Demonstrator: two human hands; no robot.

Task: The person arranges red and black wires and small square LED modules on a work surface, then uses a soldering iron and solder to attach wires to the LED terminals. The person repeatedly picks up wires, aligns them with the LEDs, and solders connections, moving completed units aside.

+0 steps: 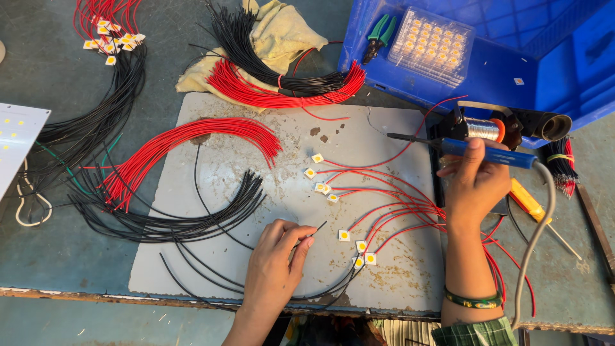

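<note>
Left hand (277,256) pinches a black wire (314,232) near its stripped end, tip aimed at the small LED chips (359,247) on the grey mat (359,138). Right hand (472,182) grips the blue soldering iron (461,146) pen-style, tip lifted clear of the chips, solder spool (483,129) just behind. Wire bundles lie fanned within reach on the desk (51,256).

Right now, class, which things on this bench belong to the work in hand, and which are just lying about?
In use:
left hand pinching a black wire
right hand holding the soldering iron
LED chips with red leads
solder spool

Lying about:
pliers
yellow cloth
blue crate
yellow screwdriver
</note>
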